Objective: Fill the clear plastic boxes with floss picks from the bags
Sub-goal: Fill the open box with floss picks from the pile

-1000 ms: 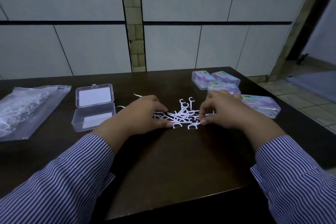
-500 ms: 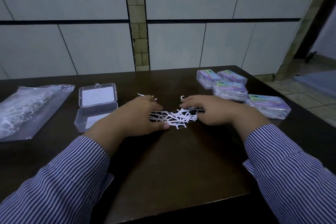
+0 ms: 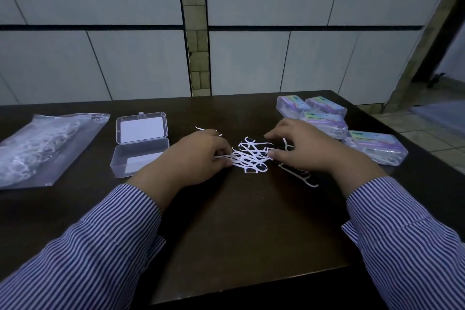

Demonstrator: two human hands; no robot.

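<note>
A loose pile of white floss picks (image 3: 250, 157) lies on the dark table (image 3: 239, 221) between my hands. My left hand (image 3: 198, 158) rests at the pile's left side, its fingertips pinching a few picks. My right hand (image 3: 304, 151) lies over the pile's right side, fingers curled onto the picks. An open clear plastic box (image 3: 139, 143) sits to the left with its lid up and nothing inside. A clear bag of floss picks (image 3: 37, 148) lies at the far left. A few stray picks (image 3: 302, 176) lie below my right hand.
Several closed boxes filled with picks and bearing coloured labels (image 3: 324, 118) stand at the back right, one nearer the right edge (image 3: 377, 150). White cabinet doors (image 3: 125, 58) run behind the table. The table's front edge is close to me.
My hands have pulled slightly apart, exposing more of the pile. My right hand shifted to the right and a few picks trail out beneath it. The camera moved closer.
</note>
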